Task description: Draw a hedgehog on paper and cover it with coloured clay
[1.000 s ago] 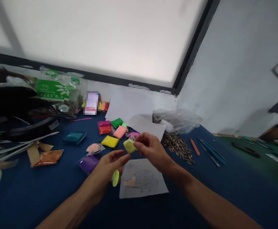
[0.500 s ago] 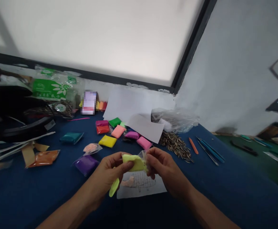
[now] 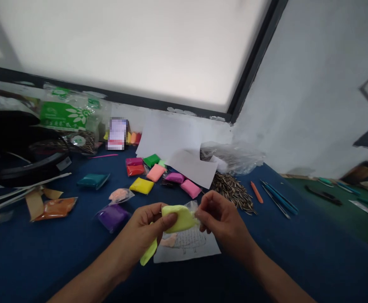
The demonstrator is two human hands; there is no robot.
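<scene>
My left hand (image 3: pixel 150 225) pinches a packet of light yellow-green modelling clay (image 3: pixel 178 218) between thumb and fingers. A separate strip of the same clay (image 3: pixel 149 252) hangs below that palm. At the packet's clear plastic end, my right hand (image 3: pixel 218 216) is closed, its thumb and fingertips pinching the wrapper. Below both hands lies a paper sheet with a drawing (image 3: pixel 190 252); part of the drawing is covered in peach clay (image 3: pixel 170 240). The packet hides the sheet's upper part.
Beyond my hands are a yellow clay packet (image 3: pixel 141 186), a purple one (image 3: pixel 112 216) and several others. A heap of striped seeds (image 3: pixel 234 191) lies by white paper (image 3: pixel 191 168). An orange tool (image 3: pixel 256 192) and blue tweezers (image 3: pixel 280 198) are at the right, cables (image 3: pixel 22 189) at the left.
The clay strip under my left hand hangs slightly lower and further left. My right hand has shifted slightly right, still at the wrapper end. The view has turned a little.
</scene>
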